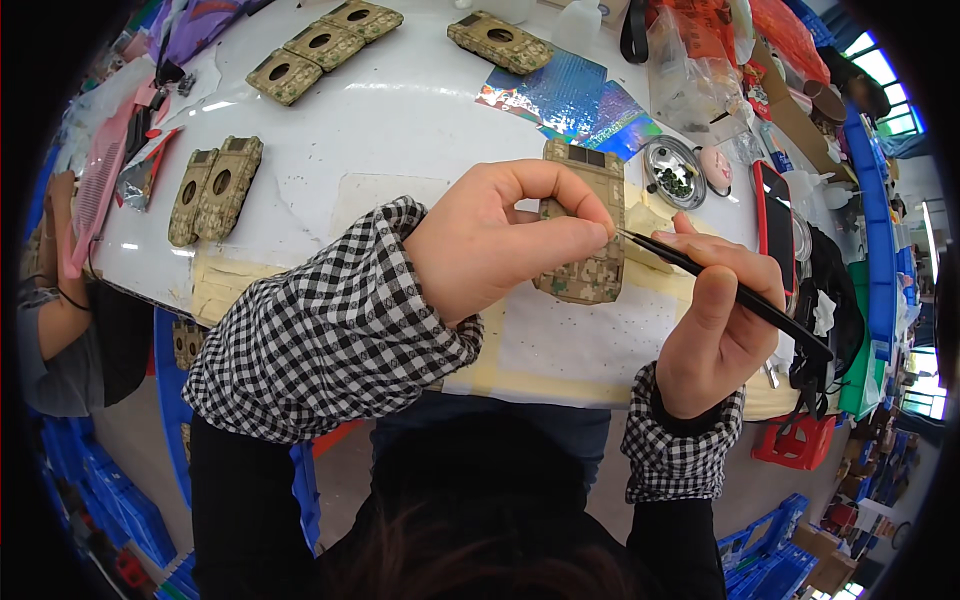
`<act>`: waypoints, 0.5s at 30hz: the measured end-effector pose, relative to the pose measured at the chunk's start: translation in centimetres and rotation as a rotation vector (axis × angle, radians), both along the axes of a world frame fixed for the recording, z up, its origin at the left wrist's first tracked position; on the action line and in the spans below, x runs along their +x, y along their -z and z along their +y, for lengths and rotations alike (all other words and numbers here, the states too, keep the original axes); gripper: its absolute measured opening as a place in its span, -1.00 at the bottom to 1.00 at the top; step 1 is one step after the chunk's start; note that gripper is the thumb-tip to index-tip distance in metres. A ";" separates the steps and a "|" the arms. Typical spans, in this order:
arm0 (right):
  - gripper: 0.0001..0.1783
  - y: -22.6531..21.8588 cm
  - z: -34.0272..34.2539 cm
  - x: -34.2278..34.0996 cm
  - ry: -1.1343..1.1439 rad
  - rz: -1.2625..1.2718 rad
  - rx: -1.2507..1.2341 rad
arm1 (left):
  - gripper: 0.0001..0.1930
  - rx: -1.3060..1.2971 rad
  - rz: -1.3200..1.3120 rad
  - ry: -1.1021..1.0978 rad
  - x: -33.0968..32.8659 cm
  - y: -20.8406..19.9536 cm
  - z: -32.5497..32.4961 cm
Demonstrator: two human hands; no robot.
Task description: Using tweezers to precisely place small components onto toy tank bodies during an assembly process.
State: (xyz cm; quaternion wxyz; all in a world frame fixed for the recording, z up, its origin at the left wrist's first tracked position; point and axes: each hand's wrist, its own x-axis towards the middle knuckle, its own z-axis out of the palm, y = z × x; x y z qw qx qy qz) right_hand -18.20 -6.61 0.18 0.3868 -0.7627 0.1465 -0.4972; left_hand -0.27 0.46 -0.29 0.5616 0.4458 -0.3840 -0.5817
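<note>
My left hand (490,235) has thumb and forefinger pinched together at the tip of a pair of black tweezers (745,292). Whatever lies between these fingertips is too small to make out. The tweezers are in my right hand (722,325), their points slanting up and left to the left fingertips. Below both hands lies a camouflage-patterned model tank hull (585,282), partly hidden by the left hand. Right of the hull, a round shallow dish (648,165) holds small dark green parts (676,185).
More camouflage hulls lie at far left (215,190), far centre (325,45) and far right (500,42). Shiny blue foil sheets (580,95) are behind the worked hull, white paper (560,340) in front. A red-edged phone (773,215) lies right. Another person's arm (62,260) shows left.
</note>
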 end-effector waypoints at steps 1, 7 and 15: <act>-0.82 0.0 0.0 0.0 0.004 -0.015 0.011 | -0.84 -0.007 0.011 -0.002 -0.1 -0.1 0.0; -0.80 0.0 -0.1 0.0 0.043 -0.052 0.040 | -0.78 0.061 0.030 0.018 0.4 -0.5 -0.1; -0.68 -0.1 -0.1 0.1 0.076 0.067 -0.069 | -0.77 0.019 0.177 -0.030 0.0 -0.2 -0.2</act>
